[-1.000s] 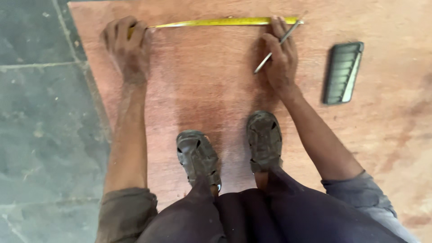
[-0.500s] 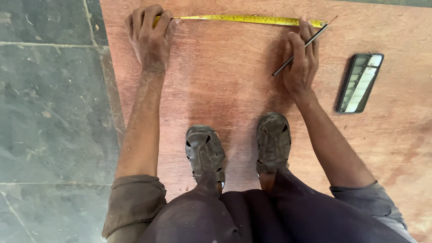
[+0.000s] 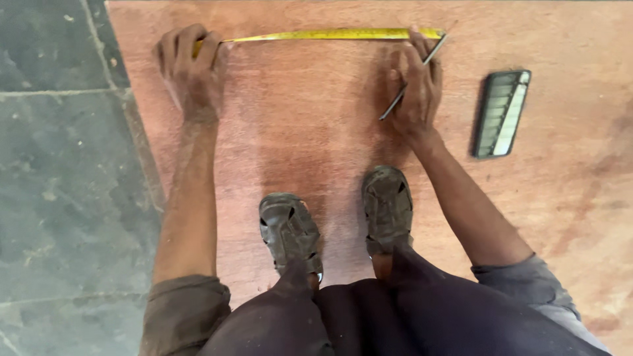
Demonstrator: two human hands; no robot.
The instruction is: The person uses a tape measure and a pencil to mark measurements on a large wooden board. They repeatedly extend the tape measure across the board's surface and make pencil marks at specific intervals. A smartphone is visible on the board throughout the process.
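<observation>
Steadier now, my left hand point(image 3: 191, 72) pins the yellow tape point(image 3: 330, 34) flat across the board point(image 3: 303, 132); right-hand fingers point(image 3: 417, 86) grip a pencil point(image 3: 412, 78) at its end.

tape measure point(image 3: 330, 33) case hidden under left hand point(image 3: 189, 69), plywood sheet point(image 3: 316, 145) cut off at edges

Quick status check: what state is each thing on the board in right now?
tape measure: pulled out flat between both hands
left hand: pressing the tape's end at the board's edge
right hand: pinning the tape, gripping the pencil
pencil: tilted, tip at the tape
phone: lying flat, untouched
plywood board: flat underfoot
</observation>
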